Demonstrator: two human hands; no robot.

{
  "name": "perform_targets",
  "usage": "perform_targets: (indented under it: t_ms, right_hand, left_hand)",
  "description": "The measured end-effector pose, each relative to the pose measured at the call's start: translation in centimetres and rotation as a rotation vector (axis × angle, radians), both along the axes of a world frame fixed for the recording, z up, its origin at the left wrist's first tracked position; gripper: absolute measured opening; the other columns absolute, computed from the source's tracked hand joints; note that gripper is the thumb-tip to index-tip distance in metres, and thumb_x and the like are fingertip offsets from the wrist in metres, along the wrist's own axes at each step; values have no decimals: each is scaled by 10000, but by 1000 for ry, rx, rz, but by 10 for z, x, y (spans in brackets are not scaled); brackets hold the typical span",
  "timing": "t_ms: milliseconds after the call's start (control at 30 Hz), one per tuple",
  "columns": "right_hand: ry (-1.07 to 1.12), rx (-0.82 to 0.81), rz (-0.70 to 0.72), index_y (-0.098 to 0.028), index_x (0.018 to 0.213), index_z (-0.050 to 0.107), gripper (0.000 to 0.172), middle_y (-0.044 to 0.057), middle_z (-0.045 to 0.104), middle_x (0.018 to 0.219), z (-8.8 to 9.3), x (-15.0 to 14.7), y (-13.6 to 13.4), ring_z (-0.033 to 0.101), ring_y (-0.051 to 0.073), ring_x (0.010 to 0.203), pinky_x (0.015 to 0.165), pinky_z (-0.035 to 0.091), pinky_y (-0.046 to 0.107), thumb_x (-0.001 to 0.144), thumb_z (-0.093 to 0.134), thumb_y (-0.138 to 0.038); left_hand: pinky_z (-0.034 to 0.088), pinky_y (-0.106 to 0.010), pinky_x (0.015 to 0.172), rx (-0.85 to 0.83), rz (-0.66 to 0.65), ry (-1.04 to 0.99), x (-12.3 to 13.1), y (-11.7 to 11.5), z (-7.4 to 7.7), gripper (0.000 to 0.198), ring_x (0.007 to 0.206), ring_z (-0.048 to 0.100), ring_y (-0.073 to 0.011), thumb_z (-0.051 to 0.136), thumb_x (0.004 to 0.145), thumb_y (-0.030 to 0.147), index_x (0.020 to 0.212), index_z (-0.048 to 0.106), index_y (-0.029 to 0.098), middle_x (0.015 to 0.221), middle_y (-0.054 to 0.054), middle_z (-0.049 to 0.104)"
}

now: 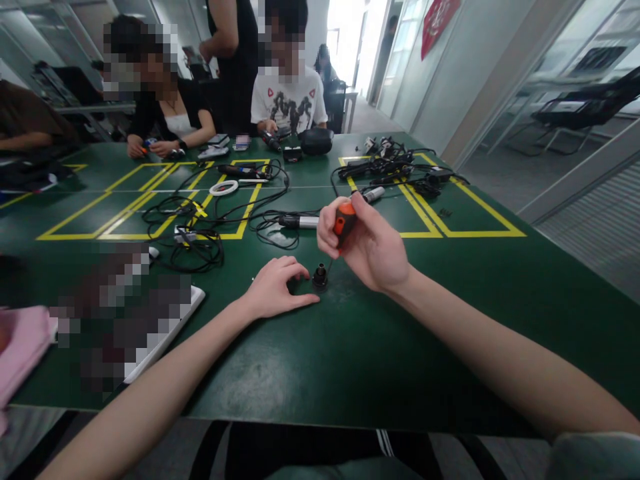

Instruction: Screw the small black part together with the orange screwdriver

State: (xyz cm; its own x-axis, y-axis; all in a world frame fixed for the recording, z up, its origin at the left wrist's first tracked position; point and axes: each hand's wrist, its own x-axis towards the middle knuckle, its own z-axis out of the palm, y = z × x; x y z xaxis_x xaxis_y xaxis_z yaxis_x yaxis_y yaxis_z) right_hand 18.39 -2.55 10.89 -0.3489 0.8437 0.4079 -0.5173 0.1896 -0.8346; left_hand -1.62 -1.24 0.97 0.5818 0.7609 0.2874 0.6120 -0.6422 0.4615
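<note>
My right hand is closed around an orange-and-black screwdriver handle, held upright with its thin shaft pointing down at a small black round part on the green table. My left hand rests on the table just left of that part, fingers curled and thumb stretched toward it, the fingertips close to or touching it. Nothing shows inside the left hand.
Tangled black cables, a white ring and a silver-black tool lie beyond my hands inside yellow tape lines. More cables sit far right. A white tablet lies at left. Two people sit at the far edge.
</note>
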Motion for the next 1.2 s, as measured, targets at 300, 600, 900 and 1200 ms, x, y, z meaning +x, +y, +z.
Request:
perform_targets:
  t_ms: [300,600,900,1200]
  right_hand:
    - [5,26,-19,-229,851,525,443,-56,553,631,-1,0,2,439,103,539,524,348,251,905,794,-578]
    - [23,12,10,-226,825,547,499,-86,397,571,0,2,2,282,87,499,497,239,243,936,707,-685]
    - [12,-2,-13,-204,766,576,512,-41,465,624,0,3,5,397,99,544,504,317,248,981,676,-658]
    - [-21,15,-80,-233,832,552,449,-36,550,659,0,3,0,438,114,549,510,344,269,950,727,-629]
  left_hand:
    - [487,-286,726,-92,19,-51,8,9,-6,169,758,627,-162,751,980,307,1089,847,219,876,-20,677]
    - [463,-279,712,-145,49,-145,6,4,0,224,750,624,-168,581,1027,285,945,767,191,870,-27,740]
    - [337,-274,631,-205,196,-158,6,-1,6,377,616,472,-141,463,1048,399,719,490,218,640,37,500]
    - [360,-287,642,-295,286,-204,5,-4,4,622,581,491,-146,294,1094,531,589,471,213,559,15,480]
